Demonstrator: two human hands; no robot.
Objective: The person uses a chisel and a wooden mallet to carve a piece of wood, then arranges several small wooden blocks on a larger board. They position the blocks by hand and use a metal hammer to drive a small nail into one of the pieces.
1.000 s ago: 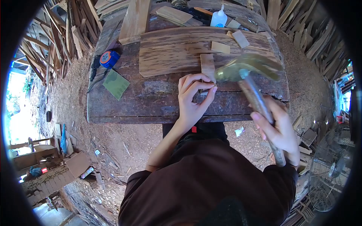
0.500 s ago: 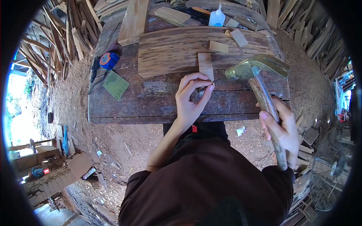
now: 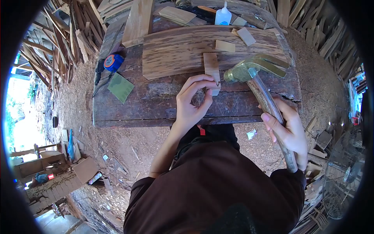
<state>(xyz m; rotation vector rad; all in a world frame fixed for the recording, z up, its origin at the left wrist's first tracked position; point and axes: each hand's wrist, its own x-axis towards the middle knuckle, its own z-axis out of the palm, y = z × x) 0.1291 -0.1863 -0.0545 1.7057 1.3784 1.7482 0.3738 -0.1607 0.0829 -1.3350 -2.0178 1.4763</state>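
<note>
My right hand (image 3: 287,126) is wrapped round the wooden handle of a claw hammer (image 3: 269,97). Its brass-coloured head is raised over the bench, the striking face close to the right of my left fingertips. My left hand (image 3: 193,99) has curled fingers and thumb around a small dark nail (image 3: 219,83), which shows at the fingertips. Under them lies a short narrow strip of wood (image 3: 211,62), its far end overlapping a broad grained board (image 3: 171,54) and its near end on the dark workbench (image 3: 156,113).
Two small wood blocks, one pale (image 3: 225,46) and one whitish (image 3: 246,36), lie on the board. Behind stands a white glue bottle (image 3: 223,16). At left are a blue tape measure (image 3: 113,62) and a green sandpaper square (image 3: 120,87). A wire fan guard (image 3: 343,167) stands lower right.
The hammer has moved left, bringing its head nearer my left fingertips. My left hand has shifted slightly left, with the thumb drawn lower and back from the nail.
</note>
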